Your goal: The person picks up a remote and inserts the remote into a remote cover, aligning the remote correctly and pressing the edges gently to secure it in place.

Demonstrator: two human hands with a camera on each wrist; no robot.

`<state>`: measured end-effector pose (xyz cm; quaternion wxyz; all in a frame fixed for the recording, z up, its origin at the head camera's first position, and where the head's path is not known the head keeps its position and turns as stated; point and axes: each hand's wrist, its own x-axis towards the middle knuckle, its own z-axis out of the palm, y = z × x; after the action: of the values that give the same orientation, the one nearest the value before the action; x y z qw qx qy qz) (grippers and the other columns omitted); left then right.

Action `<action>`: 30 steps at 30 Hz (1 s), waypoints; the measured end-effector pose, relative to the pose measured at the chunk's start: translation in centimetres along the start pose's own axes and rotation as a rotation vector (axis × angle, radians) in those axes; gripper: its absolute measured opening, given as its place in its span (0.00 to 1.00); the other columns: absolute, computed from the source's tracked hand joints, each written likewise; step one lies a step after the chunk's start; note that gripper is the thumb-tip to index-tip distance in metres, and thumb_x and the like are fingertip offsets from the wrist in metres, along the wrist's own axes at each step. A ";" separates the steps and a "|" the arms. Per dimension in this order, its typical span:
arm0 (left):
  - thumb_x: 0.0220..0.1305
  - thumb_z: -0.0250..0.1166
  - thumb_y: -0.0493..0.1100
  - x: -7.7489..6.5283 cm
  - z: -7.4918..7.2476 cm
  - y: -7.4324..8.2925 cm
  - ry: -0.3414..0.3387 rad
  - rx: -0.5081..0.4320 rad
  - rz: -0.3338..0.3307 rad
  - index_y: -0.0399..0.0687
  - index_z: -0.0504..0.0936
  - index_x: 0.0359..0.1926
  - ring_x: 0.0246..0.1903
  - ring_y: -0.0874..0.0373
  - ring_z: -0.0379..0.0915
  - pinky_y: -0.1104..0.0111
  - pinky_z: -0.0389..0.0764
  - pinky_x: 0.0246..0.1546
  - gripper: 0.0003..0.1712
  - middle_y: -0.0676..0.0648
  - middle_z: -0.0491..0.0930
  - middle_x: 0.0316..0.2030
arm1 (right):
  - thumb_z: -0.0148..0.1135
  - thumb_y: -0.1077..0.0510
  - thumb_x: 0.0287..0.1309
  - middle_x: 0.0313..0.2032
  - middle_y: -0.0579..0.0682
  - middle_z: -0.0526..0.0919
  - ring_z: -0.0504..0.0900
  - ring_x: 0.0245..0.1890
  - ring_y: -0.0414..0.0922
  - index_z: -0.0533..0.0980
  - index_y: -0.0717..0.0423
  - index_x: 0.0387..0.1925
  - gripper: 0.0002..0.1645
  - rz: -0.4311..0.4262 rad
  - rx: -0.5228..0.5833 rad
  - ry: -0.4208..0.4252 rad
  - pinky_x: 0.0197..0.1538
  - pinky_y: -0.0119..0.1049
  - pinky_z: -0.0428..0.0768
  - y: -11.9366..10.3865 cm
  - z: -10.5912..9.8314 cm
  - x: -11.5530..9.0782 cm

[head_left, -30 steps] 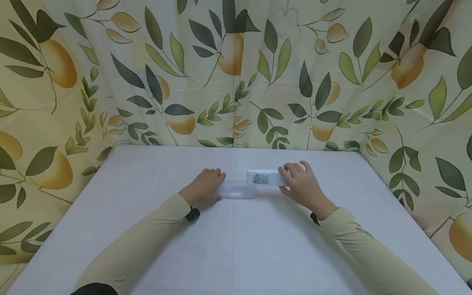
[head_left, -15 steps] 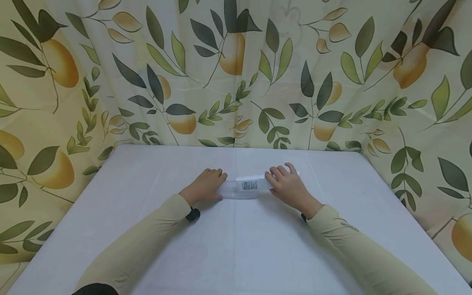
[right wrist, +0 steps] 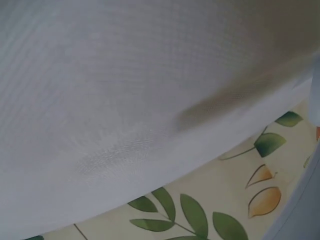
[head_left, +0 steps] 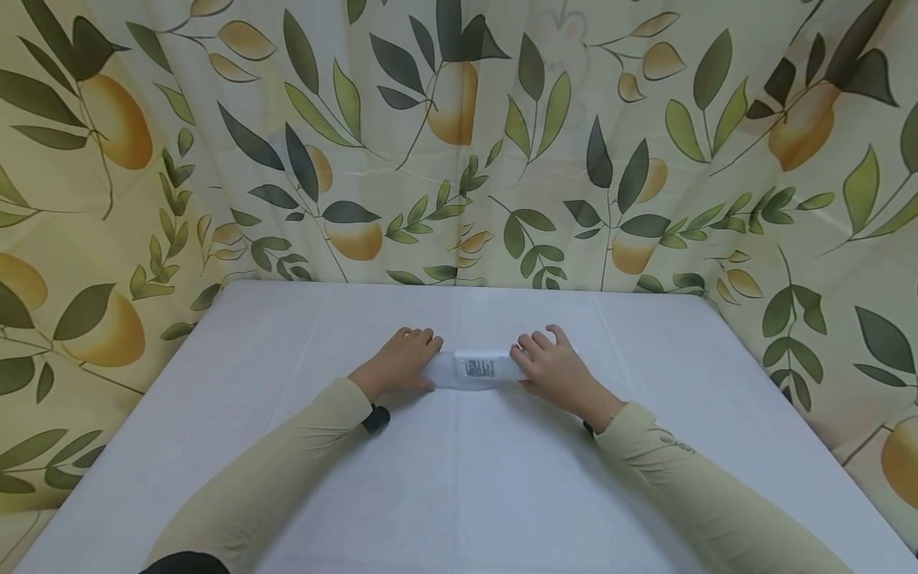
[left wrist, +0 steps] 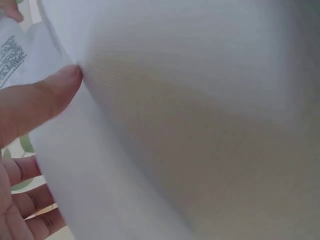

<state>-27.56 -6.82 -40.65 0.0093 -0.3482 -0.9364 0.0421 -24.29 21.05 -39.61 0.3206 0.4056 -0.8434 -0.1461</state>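
Note:
In the head view, my left hand [head_left: 398, 363] grips the left end of a clear plastic tray [head_left: 441, 370] lying on the table, thumb on the near side and fingers on the far side. My right hand [head_left: 555, 367] holds the right end of a white tube-like pack [head_left: 479, 367] with a block of small dark print facing up. This pack lies in or directly over the tray; which of the two I cannot tell. In the left wrist view, the thumb [left wrist: 47, 95] stands near the printed pack [left wrist: 12, 55]. The right wrist view does not show the right hand clearly.
A white cloth-covered table [head_left: 459, 478] lies under both hands. Behind it and along its sides hangs a curtain [head_left: 459, 199] printed with leaves and orange fruit. A dark strap with a small device [head_left: 376, 418] sits on the left wrist.
My right hand has moved left and slightly nearer, bringing the white pack from above the tray's right end down over its middle. The left hand and the tray have stayed in place.

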 end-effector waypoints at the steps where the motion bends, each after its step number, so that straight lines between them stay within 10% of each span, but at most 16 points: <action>1: 0.52 0.67 0.62 0.0 0.0 0.1 -0.001 -0.003 -0.003 0.44 0.68 0.56 0.49 0.51 0.71 0.56 0.68 0.58 0.39 0.44 0.74 0.49 | 0.78 0.45 0.31 0.37 0.52 0.80 0.80 0.37 0.49 0.73 0.56 0.40 0.34 -0.001 0.001 -0.007 0.47 0.53 0.77 0.0 0.0 -0.1; 10: 0.63 0.59 0.57 0.8 -0.9 1.9 0.024 -0.089 -0.022 0.48 0.72 0.54 0.51 0.52 0.71 0.56 0.66 0.61 0.25 0.46 0.74 0.49 | 0.78 0.43 0.32 0.37 0.52 0.79 0.79 0.38 0.49 0.72 0.56 0.40 0.36 -0.003 0.023 -0.030 0.48 0.55 0.76 0.0 -0.3 -0.7; 30: 0.62 0.58 0.47 2.5 -0.4 3.2 0.116 0.087 -0.042 0.49 0.83 0.43 0.48 0.53 0.74 0.54 0.63 0.63 0.12 0.49 0.81 0.44 | 0.78 0.43 0.32 0.38 0.54 0.80 0.80 0.37 0.50 0.73 0.57 0.42 0.36 0.027 0.019 -0.027 0.48 0.55 0.76 -0.5 -0.7 -1.4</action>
<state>-27.31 -2.75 -40.56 0.0795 -0.3293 -0.9388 0.0626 -22.92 21.83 -39.88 0.3073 0.3951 -0.8545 -0.1391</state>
